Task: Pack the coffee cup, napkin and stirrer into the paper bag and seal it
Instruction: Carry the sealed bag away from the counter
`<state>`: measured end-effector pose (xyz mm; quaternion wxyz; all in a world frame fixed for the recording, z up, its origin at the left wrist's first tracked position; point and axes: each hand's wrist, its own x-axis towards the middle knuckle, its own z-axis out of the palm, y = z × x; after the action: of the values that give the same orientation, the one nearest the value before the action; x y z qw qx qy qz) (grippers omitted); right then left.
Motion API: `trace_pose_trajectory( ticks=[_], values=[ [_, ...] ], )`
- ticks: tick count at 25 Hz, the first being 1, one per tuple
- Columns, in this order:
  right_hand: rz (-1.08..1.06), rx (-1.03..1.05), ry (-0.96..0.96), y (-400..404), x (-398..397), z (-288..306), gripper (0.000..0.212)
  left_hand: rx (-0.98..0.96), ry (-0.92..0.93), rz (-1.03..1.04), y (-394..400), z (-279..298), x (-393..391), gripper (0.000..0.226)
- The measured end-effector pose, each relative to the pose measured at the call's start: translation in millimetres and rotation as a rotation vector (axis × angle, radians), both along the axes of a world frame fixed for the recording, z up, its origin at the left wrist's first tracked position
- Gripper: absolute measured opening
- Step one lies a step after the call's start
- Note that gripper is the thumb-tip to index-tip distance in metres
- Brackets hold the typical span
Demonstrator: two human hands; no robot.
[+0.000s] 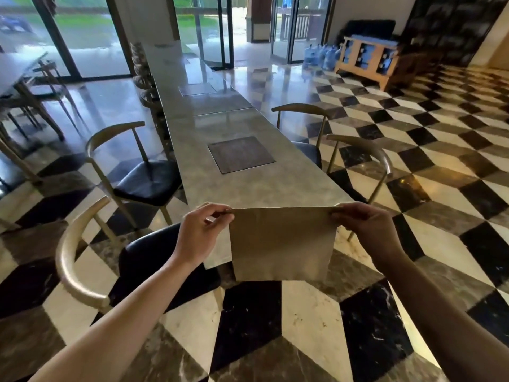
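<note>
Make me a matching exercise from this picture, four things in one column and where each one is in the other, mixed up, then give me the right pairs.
Things:
1. paper bag
2. dark square inlay
3. water bottles
4. nearest chair

Places:
A. on the floor by the far glass doors
B. set into the top of the long table
C. held up by its top corners between the left hand and right hand
D. at the near end of the table, to the person's left

Pairs: 1-C, 2-B, 3-A, 4-D
</note>
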<state>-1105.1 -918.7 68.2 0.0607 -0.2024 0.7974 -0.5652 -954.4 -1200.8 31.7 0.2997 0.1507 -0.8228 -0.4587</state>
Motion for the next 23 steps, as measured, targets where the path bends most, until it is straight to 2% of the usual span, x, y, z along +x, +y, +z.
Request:
trace_pose_trajectory(
  ticks=[9,17,23],
  values=[
    [0.069,-0.003,0.013,-74,-139,-14,0.014,-0.022,-0.001,0.076,-58,-15,-116,0.017],
    [0.234,-0.044,-0.064,-129,-272,-34,0.018,-0.097,-0.052,0.235,-85,-38,-211,0.022],
    [0.306,0.04,-0.053,-175,-339,-64,0.013,-0.15,-0.132,0.366,-110,-54,-259,0.016]
  ],
)
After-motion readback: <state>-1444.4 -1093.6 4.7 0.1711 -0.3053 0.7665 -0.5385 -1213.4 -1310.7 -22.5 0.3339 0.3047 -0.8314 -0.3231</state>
